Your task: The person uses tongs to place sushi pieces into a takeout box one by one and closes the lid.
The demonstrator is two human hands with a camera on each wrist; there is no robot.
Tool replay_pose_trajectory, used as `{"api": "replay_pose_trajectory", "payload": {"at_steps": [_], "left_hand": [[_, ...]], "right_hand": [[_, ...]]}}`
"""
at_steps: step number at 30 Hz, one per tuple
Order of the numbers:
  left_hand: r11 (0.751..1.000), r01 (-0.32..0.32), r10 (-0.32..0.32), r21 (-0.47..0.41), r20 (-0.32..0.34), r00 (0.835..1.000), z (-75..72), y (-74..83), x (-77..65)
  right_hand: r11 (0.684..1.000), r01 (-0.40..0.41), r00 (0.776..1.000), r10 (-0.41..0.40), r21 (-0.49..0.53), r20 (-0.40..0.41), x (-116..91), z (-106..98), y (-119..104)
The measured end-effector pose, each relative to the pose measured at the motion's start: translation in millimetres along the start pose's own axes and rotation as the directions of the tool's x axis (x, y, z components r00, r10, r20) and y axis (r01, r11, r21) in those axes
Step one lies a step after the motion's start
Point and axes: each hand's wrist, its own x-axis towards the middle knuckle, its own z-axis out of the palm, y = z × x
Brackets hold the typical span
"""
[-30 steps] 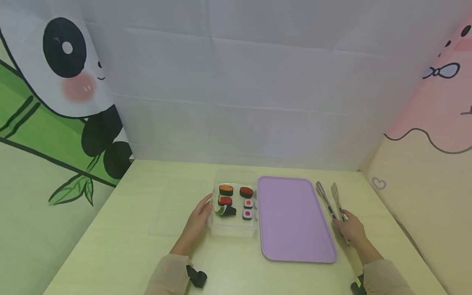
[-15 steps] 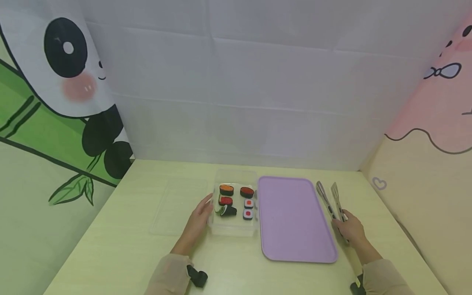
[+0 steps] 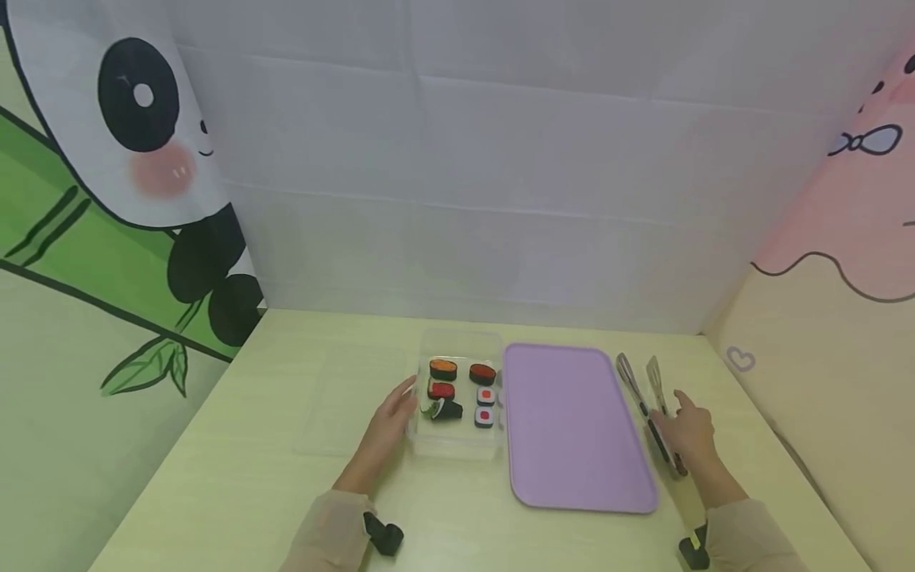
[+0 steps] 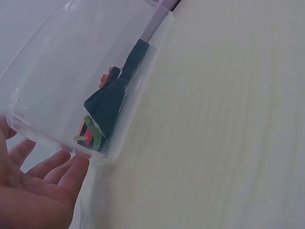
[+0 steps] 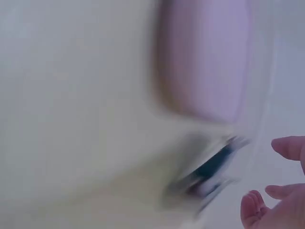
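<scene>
A clear plastic container holds toy sushi: a dark cone-shaped hand roll, two small maki rolls with red centres, and several roe-topped pieces. My left hand touches the container's left side, its fingertips along the wall in the left wrist view. Right of the purple tray, metal tongs with dark handles lie spread on the table. My right hand is over their handle end, index finger extended; in the right wrist view its fingers stand apart from the blurred tongs.
A clear flat lid lies on the table left of the container. The tray sits right against the container's right side. A pale curtain rises behind the table, with printed cartoon panels at both sides.
My right hand has let go of the tongs, its fingers spreading and lifting from the handles. The left hand stays at the container. The head view has shifted slightly.
</scene>
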Motion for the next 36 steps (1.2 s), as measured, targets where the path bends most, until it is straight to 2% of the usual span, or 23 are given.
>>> {"api": "replay_pose_trajectory", "payload": {"at_steps": [4, 8, 14, 19, 22, 26, 32, 36], "left_hand": [[1.0, -0.009, 0.01, -0.016, 0.035, 0.999, -7.1, 2.1, 5.8], [1.0, -0.024, 0.024, 0.01, 0.04, 0.999, -24.2, 5.4, 10.0], [0.976, -0.03, 0.029, 0.214, 0.009, 1.0, -62.6, 10.4, 12.1], [0.947, 0.031, -0.012, 0.32, -0.061, 0.998, -96.2, 8.3, 7.3], [0.929, 0.082, -0.046, 0.36, -0.108, 0.993, -110.6, 3.9, 3.0], [0.917, 0.133, -0.09, 0.376, -0.129, 0.987, -122.0, -2.0, -0.3], [0.897, 0.219, -0.17, 0.384, -0.157, 0.973, -135.1, -10.5, -3.3], [0.887, 0.235, -0.18, 0.398, -0.17, 0.969, -139.0, -12.2, -6.1]], "right_hand": [[0.991, 0.092, 0.995, -0.089, 0.098, -0.039, -7, -5, -45], [0.969, 0.143, 0.989, -0.133, 0.2, -0.063, -14, 5, -105], [0.922, 0.213, 0.977, -0.209, 0.322, -0.047, -24, 47, -190], [0.886, 0.251, 0.959, -0.283, 0.39, 0.025, -41, 95, -244], [0.872, 0.271, 0.941, -0.329, 0.407, 0.077, -54, 121, -267], [0.85, 0.271, 0.93, -0.353, 0.451, 0.106, -65, 150, -286], [0.802, 0.207, 0.94, -0.322, 0.56, 0.114, -80, 191, -307], [0.797, 0.186, 0.948, -0.3, 0.575, 0.109, -90, 212, -317]]}}
